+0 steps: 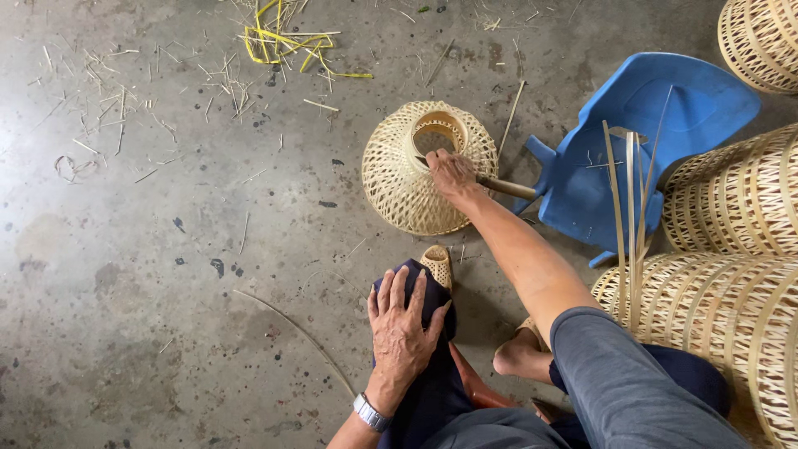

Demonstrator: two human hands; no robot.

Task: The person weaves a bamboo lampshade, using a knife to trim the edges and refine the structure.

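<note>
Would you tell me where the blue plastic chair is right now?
In the head view, the blue chair lies tipped on the concrete floor at upper right, between the woven basket under the right hand and the stacked baskets.

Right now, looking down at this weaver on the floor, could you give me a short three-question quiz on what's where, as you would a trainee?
1. True or false: the right hand rests on the woven bamboo shade while gripping a tool handle.
2. Where does the left hand lie? A) on the blue plastic chair B) on the person's own knee, in dark cloth C) on the yellow strips
3. Fill in: the loose bamboo slats stand between the blue chair and the stacked ____ on the right.

Key
1. True.
2. B.
3. Woven baskets.
</note>
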